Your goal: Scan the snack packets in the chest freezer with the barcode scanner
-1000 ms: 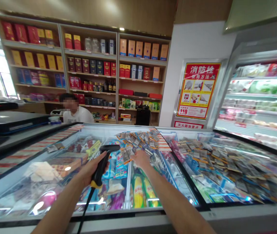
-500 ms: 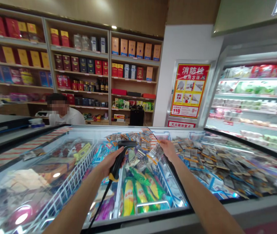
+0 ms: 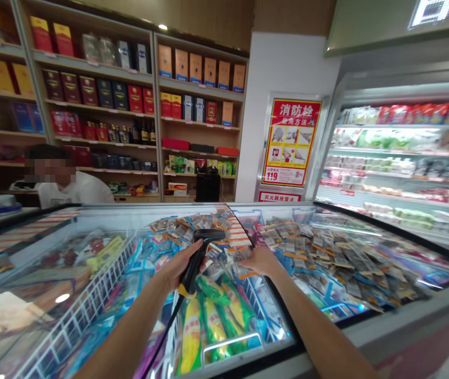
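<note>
My left hand is wrapped round the grip of a black barcode scanner, its head over the freezer and its cord trailing down toward me. With closed fingers my right hand pinches the edge of a small packet with an orange border; the hand partly covers it. More packets of this kind are spread on the glass behind the scanner. Corn in green and yellow wrappers lies below both hands, inside the freezer.
A large heap of packets covers the glass on the right. White wire baskets divide the freezer. Behind the freezer a person in a white shirt is at the left, before shelves of boxes. A lit chiller stands at the right.
The view has turned right and shifted closer. My right hand has lowered the packet and brought it nearer the scanner. The scanner stays in my left hand.
</note>
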`<state>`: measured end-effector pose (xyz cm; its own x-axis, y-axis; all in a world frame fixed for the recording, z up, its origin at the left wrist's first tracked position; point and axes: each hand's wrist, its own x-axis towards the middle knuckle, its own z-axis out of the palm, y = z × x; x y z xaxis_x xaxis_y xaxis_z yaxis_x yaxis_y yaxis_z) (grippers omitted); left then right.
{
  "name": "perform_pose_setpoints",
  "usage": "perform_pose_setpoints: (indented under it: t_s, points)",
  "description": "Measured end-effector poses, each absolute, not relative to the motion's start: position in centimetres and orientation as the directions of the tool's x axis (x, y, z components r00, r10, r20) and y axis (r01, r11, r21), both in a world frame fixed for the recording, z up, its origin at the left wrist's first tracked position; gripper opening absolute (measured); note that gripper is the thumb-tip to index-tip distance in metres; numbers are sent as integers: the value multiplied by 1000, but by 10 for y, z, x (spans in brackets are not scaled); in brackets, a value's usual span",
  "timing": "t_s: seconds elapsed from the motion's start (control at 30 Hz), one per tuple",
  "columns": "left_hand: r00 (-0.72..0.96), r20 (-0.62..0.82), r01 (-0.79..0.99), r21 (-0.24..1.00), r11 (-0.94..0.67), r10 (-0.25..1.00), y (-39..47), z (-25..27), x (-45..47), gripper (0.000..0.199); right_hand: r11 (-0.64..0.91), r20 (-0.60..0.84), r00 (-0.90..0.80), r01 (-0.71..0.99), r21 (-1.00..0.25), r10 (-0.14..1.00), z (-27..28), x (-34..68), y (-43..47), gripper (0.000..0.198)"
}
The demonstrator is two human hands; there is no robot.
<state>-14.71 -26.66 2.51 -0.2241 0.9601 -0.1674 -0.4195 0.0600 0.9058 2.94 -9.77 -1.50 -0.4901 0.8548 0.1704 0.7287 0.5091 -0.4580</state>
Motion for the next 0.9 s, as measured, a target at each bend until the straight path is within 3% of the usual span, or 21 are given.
perform_pose_setpoints:
  t_s: [0.1, 0.2, 0.27, 0.33, 0.63, 0.9]
  points:
    - [-223, -172, -429, 901, 62, 959, -270, 26, -150, 29, 473, 265, -406, 599, -646, 875, -23, 26, -86, 30]
    - [-202, -180, -436, 897, 76, 963, -271, 27, -148, 30, 413, 351, -239, 301, -860, 905, -32, 27, -65, 37]
    - [-173, -174, -431, 898, 84, 969, -272, 28, -144, 30, 410, 384, -196, 119, -904, 902, -35, 30, -52, 43]
    - [-153, -172, -422, 902, 93, 973, -272, 28, -140, 30, 422, 409, -172, 42, -906, 896, -38, 35, -44, 41]
    - [-111, -173, -392, 912, 116, 979, -272, 25, -136, 33, 424, 424, -173, -36, -905, 889, -36, 31, -53, 33]
    - [-81, -147, -394, 913, 104, 986, -270, 26, -135, 33, 487, 468, -182, 79, -870, 865, -30, 30, -57, 36]
